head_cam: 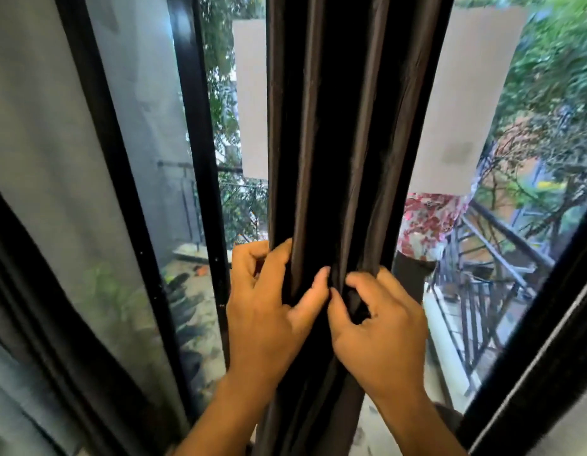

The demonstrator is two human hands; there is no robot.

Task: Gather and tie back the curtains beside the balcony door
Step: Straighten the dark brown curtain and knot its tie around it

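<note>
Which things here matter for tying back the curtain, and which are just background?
Part of the job: dark curtain, left hand, right hand, both gripping its folds.

Just there: door frame, balcony railing, floral cloth, trees.

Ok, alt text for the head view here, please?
Both hands grip a gathered dark curtain hanging in front of a glass balcony door: left hand on its left folds, right hand pinching folds beside it. Outside are a balcony railing and green trees.
</note>
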